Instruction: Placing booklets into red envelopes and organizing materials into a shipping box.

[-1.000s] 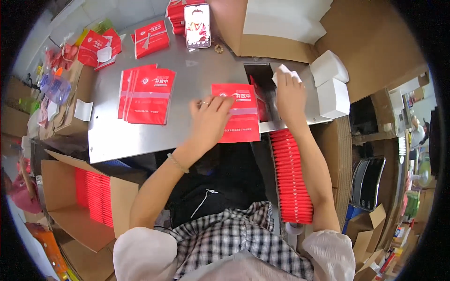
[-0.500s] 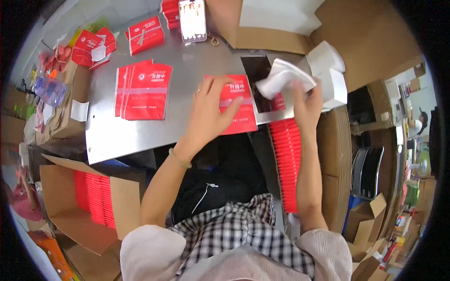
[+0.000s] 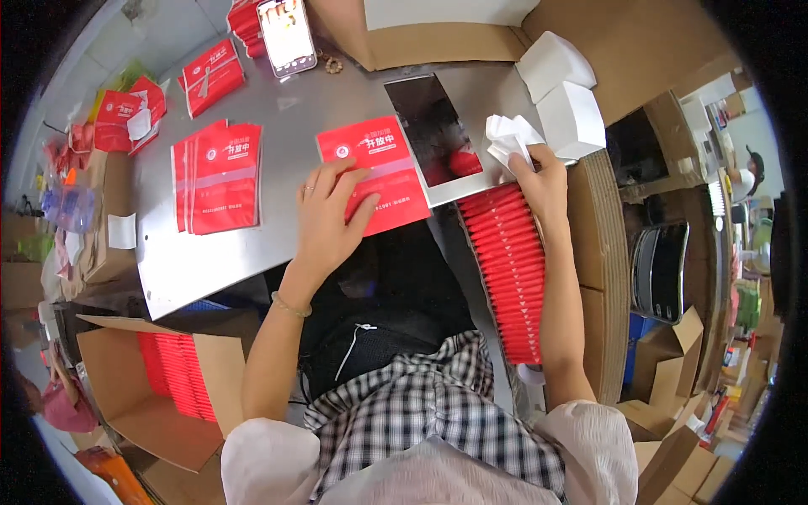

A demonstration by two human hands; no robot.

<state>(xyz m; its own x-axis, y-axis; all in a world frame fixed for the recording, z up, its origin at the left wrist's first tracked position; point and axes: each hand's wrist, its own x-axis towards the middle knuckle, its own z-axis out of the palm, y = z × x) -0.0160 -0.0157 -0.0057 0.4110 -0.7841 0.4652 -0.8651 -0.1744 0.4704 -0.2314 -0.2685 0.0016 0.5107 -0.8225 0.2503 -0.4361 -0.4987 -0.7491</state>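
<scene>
Fingers [image 3: 337, 181] of the left hand [image 3: 324, 223] lie spread and flat on a red envelope [image 3: 374, 172], pressing it to the metal tabletop [image 3: 219, 261] near its front edge. That forearm reaches up from the lower left, wrist straight. On the other side, the right hand [image 3: 539, 181] is raised past the tabletop's corner, fingers pinched around folded white paper [image 3: 509, 139], above a row of red packets [image 3: 509, 269].

Flat red envelope [image 3: 376, 172] lies on the steel table; crumpled white paper [image 3: 511, 138] held upright.
</scene>
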